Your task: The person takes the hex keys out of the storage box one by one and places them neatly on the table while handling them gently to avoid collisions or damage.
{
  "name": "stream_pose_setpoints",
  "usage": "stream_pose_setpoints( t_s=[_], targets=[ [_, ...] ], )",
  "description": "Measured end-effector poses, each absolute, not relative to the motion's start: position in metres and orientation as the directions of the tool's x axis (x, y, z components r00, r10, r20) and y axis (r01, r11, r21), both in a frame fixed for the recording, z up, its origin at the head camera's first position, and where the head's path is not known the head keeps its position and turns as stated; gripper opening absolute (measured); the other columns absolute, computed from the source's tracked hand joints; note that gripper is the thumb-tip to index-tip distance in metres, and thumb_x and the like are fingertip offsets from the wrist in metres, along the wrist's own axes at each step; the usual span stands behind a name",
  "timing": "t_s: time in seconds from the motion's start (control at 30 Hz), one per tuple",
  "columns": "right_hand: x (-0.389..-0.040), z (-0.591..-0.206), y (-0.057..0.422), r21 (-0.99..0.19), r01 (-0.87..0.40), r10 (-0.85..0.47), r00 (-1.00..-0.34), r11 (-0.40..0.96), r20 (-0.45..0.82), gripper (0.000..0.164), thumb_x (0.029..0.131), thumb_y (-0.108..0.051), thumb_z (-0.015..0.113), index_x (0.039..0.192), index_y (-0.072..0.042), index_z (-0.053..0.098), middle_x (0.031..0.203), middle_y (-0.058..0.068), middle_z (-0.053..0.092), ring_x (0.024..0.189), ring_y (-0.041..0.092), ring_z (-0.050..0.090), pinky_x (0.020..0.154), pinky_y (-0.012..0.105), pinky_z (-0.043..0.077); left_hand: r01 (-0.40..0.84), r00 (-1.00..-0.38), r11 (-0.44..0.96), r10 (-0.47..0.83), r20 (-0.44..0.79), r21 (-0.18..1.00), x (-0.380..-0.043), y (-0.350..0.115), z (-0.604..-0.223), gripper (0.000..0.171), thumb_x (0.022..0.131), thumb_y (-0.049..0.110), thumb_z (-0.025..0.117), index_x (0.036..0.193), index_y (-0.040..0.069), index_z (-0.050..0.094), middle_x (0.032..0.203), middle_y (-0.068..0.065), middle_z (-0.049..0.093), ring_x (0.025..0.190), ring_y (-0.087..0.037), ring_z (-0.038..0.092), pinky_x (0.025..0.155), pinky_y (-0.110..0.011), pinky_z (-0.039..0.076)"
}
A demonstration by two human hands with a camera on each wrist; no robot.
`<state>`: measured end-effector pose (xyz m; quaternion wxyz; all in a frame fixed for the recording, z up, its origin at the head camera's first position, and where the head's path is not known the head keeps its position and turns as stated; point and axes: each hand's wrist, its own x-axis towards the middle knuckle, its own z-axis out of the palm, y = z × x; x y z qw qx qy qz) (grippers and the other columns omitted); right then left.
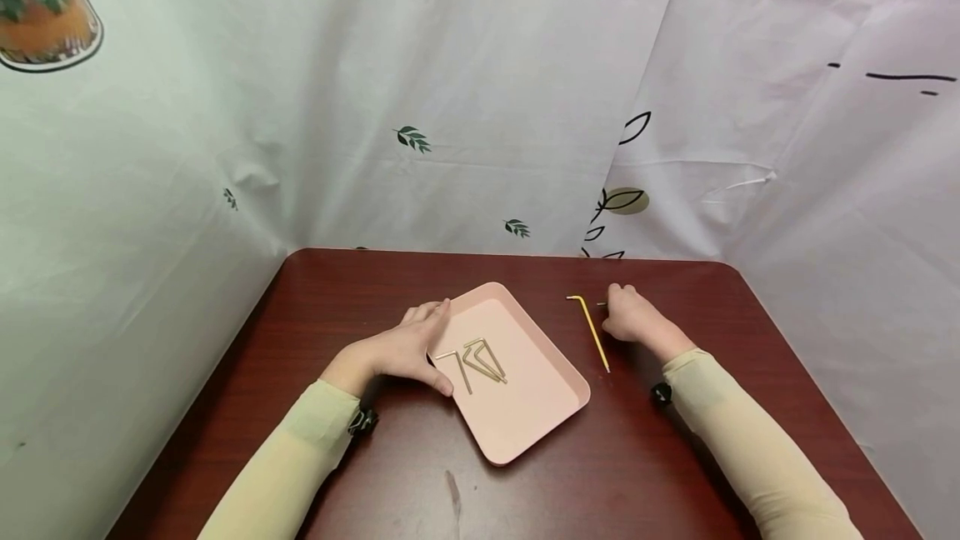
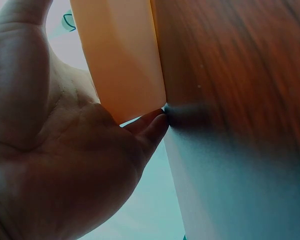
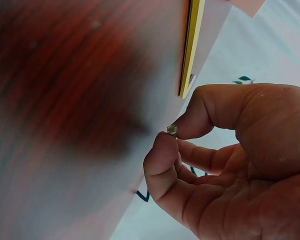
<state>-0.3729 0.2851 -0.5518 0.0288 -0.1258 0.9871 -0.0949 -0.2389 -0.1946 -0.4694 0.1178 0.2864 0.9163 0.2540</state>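
Observation:
My left hand point(image 1: 401, 352) holds the left edge of a pink tray point(image 1: 525, 415), thumb along the near side and fingers toward the far corner. The left wrist view shows fingertips against the tray's outer wall point(image 2: 125, 65). Several brass-coloured hex keys point(image 1: 483, 361) lie in the tray, some overlapping. To the tray's right, my right hand point(image 1: 633, 319) pinches a hex key point(image 3: 172, 131) between thumb and forefinger; its six-sided end faces the right wrist camera, and the rest is mostly hidden by the hand. A yellow hex key point(image 1: 592, 333) lies on the table between tray and right hand.
The dark red wooden table point(image 1: 390, 482) has rounded far corners. White printed fabric point(image 1: 480, 107) hangs behind it and along both sides. A dark smudge point(image 1: 453, 492) marks the tabletop near the front.

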Motion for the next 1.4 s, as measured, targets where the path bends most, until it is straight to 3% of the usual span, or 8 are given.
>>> stream_pose_setpoints(
  t_s=[0.3, 0.73, 1.4],
  targets=[
    [-0.371, -0.549, 0.282, -0.174, -0.264, -0.275, -0.961, 0.949, -0.040, 0.037, 0.078, -0.010, 0.077, 0.104, 0.008, 0.058, 0.092, 0.023, 0.058, 0.087, 0.039, 0.061, 0.079, 0.056, 0.057, 0.466, -0.807, 0.706, 0.586, -0.070, 0.533, -0.239, -0.194, -0.469, 0.159, 0.068, 0.065, 0.102, 0.175, -0.007, 0.008, 0.178, -0.026, 0.022, 0.162, -0.046, 0.023, 0.128, -0.060, 0.031],
    [-0.372, -0.545, 0.277, -0.163, -0.259, -0.272, -0.960, 0.952, -0.068, 0.033, 0.079, -0.008, 0.072, 0.103, 0.009, 0.057, 0.096, 0.030, 0.060, 0.084, 0.038, 0.062, 0.078, 0.055, 0.057, 0.477, -0.804, 0.701, 0.592, -0.059, 0.530, -0.240, -0.194, -0.468, 0.159, 0.068, 0.065, 0.101, 0.175, -0.007, 0.008, 0.177, -0.026, 0.023, 0.162, -0.047, 0.023, 0.128, -0.061, 0.030],
    [-0.368, -0.540, 0.271, -0.152, -0.213, -0.234, -0.962, 0.965, -0.137, 0.044, 0.086, -0.009, 0.070, 0.118, 0.016, 0.053, 0.109, 0.036, 0.058, 0.090, 0.040, 0.063, 0.080, 0.054, 0.058, 0.475, -0.806, 0.703, 0.589, -0.059, 0.529, -0.240, -0.194, -0.470, 0.160, 0.068, 0.066, 0.101, 0.175, -0.007, 0.008, 0.177, -0.026, 0.023, 0.162, -0.046, 0.023, 0.128, -0.060, 0.030]
  ],
)
